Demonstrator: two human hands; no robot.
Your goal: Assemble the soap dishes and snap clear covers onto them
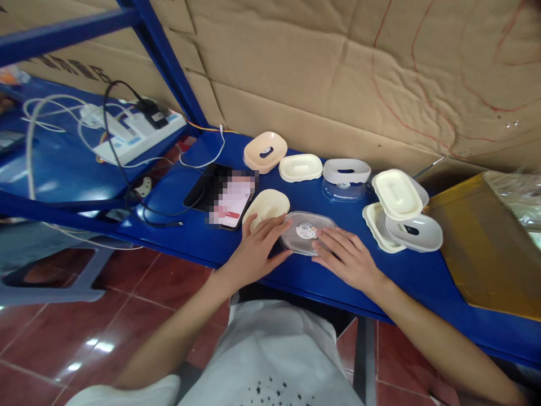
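A clear plastic oval dish (pixel 302 239) with a round printed label lies on the blue table in front of me. My right hand (pixel 344 256) rests on its right side, fingers stretched out and touching near the label. At the dish's left edge is my left hand (pixel 262 242), fingers extended and spread. Those fingers also overlap the front of a cream oval dish (pixel 269 203), partly hiding it; whether they press on it I cannot tell. Neither hand is wrapped round anything.
Behind stand a peach dish (pixel 264 152), a cream tray (pixel 301 168) and a grey slotted dish (pixel 346 170) over a clear one. Stacked cream and grey pieces (pixel 397 194) sit right, beside a cardboard box (pixel 486 242). A phone (pixel 236 200) and power strip (pixel 141 141) lie left.
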